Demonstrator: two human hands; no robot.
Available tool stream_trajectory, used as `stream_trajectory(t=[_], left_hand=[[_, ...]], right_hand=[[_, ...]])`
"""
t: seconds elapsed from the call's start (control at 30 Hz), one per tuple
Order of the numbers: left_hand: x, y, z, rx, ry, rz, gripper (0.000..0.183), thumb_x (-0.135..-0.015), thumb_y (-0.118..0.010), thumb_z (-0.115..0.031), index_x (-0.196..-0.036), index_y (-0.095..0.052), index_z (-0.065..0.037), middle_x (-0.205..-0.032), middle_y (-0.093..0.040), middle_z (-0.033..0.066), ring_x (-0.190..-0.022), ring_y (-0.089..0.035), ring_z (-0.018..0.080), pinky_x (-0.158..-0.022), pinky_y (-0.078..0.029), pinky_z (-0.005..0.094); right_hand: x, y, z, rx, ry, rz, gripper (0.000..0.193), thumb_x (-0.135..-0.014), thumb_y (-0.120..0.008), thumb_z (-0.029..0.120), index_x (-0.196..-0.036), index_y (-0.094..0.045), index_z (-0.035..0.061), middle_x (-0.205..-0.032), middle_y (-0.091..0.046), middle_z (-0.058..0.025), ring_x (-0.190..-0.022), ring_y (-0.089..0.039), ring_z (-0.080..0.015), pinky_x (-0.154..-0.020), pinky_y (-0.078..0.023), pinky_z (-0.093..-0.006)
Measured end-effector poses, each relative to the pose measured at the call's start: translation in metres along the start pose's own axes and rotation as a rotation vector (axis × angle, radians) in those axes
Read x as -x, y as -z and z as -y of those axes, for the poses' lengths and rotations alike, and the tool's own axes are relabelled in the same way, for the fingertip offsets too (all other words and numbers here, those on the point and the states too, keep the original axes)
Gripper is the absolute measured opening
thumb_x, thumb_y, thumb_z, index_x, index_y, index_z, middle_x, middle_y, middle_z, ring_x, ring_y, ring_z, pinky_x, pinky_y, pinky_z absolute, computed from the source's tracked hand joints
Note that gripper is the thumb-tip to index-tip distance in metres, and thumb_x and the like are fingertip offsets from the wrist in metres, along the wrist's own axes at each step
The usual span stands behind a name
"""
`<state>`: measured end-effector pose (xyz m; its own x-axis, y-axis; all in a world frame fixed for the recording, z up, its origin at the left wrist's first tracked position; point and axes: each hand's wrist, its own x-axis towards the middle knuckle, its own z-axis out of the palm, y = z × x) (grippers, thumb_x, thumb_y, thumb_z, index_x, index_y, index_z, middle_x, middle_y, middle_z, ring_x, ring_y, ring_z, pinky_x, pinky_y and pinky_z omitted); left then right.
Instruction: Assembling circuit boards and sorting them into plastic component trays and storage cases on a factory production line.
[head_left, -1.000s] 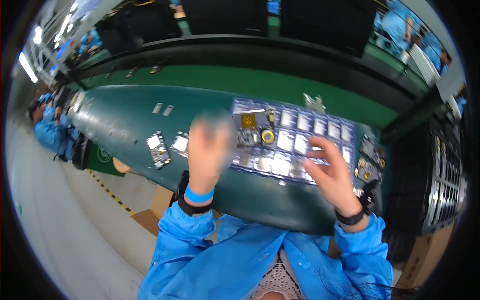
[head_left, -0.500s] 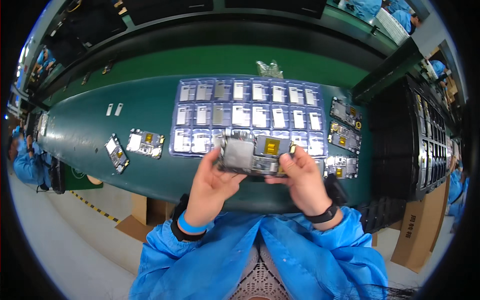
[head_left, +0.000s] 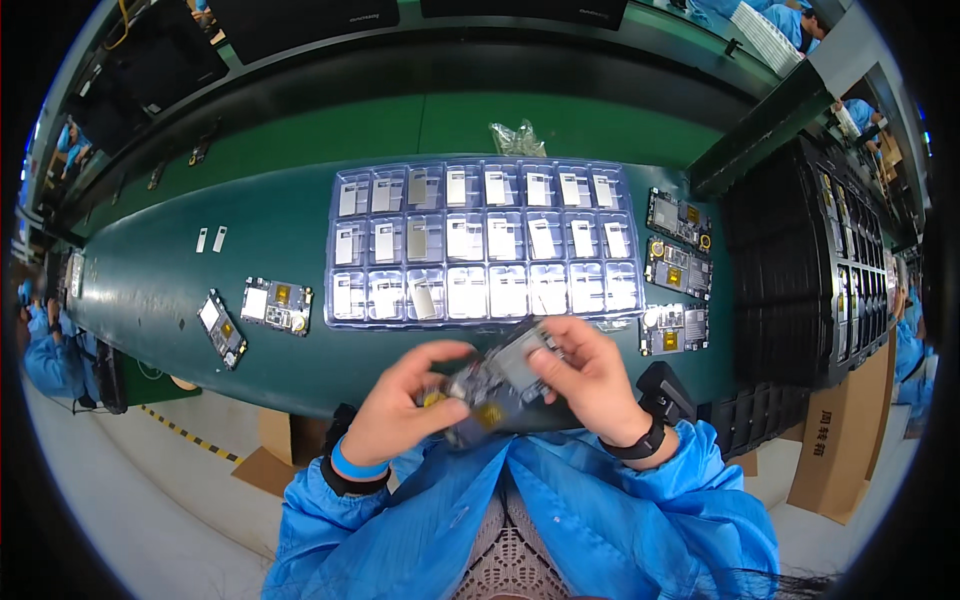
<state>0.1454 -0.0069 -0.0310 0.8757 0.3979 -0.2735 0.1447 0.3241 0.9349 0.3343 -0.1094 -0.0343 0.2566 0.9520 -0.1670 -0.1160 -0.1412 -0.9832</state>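
Note:
Between my two hands, close to my body, is a circuit board [head_left: 497, 376] with a silver metal shield and a gold-coloured patch. It is tilted and smeared by motion. My left hand [head_left: 415, 395] grips its lower left end, thumb across the top. My right hand [head_left: 580, 378] pinches the upper right end by the metal shield. Just beyond them lies a clear plastic tray [head_left: 333, 250] whose compartments hold flat silver metal shields [head_left: 463, 238]. One silver shield [head_left: 424, 299] sits tilted in the front row of the tray.
Right of the tray lie three circuit boards [head_left: 678, 272]. On the left are two more, one flat [head_left: 276, 304] and one angled [head_left: 221, 328], with two small silver pieces [head_left: 211, 239] behind. Black stacked trays [head_left: 790, 270] stand at right; a clear bag [head_left: 517, 139] lies behind.
The board has come nearer my body and turned, its shield end swinging from left to upper right. My hands moved down with it, and the whole view shifted slightly.

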Motion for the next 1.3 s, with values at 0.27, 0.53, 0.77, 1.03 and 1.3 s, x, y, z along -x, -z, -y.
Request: stream_trajectory(t=[0.27,0.53,0.77,1.03,1.3], left_hand=[[-0.005,-0.003,-0.002,0.357,-0.259,-0.496,0.057,-0.084,-0.043,0.005,-0.134,-0.02,-0.01,-0.119,-0.047,0.0153,-0.104,-0.055,0.0269,-0.08,-0.053,0.0428],[-0.008,-0.006,-0.012,0.349,-0.278,-0.458,0.06,-0.081,-0.044,0.011,-0.132,-0.02,-0.011,-0.117,-0.048,0.0158,-0.104,-0.054,0.0273,-0.083,-0.051,0.0436],[-0.011,-0.013,-0.011,0.287,-0.302,-0.406,0.058,-0.08,-0.046,0.013,-0.13,-0.025,-0.008,-0.113,-0.051,0.0154,-0.103,-0.055,0.0213,-0.084,-0.051,0.0351],[-0.021,-0.033,-0.015,0.288,-0.291,-0.352,0.056,-0.081,-0.047,0.012,-0.129,-0.024,-0.004,-0.114,-0.047,0.0119,-0.103,-0.05,0.0145,-0.082,-0.046,0.0268],[-0.026,-0.04,-0.01,0.17,-0.371,-0.372,0.055,-0.079,-0.049,0.013,-0.126,-0.026,-0.004,-0.114,-0.047,0.0128,-0.104,-0.05,0.0178,-0.084,-0.047,0.0293]], right_hand=[[-0.031,0.025,-0.014,1.069,0.372,-0.568,0.015,-0.074,-0.066,0.013,-0.085,-0.062,0.003,-0.087,-0.05,-0.0124,-0.079,-0.049,-0.0286,-0.066,-0.039,-0.0373],[-0.044,0.02,-0.02,1.112,0.259,-0.515,0.022,-0.061,-0.073,0.009,-0.076,-0.058,0.0047,-0.089,-0.049,-0.0115,-0.084,-0.046,-0.0293,-0.072,-0.035,-0.039],[-0.034,0.038,-0.009,0.69,0.344,-0.551,0.008,-0.078,-0.06,0.003,-0.08,-0.052,0.0023,-0.073,-0.053,-0.0072,-0.063,-0.051,-0.0182,-0.057,-0.04,-0.0298],[-0.009,0.006,0.056,-0.144,0.022,-0.177,0.013,-0.081,-0.059,-0.003,-0.094,-0.06,-0.002,-0.083,-0.061,-0.0057,-0.066,-0.057,-0.0077,-0.057,-0.048,-0.0201],[-0.014,0.004,0.041,0.087,0.105,-0.189,0.012,-0.076,-0.066,0.002,-0.087,-0.061,-0.001,-0.072,-0.059,0.0006,-0.062,-0.05,-0.0017,-0.056,-0.041,-0.015]])
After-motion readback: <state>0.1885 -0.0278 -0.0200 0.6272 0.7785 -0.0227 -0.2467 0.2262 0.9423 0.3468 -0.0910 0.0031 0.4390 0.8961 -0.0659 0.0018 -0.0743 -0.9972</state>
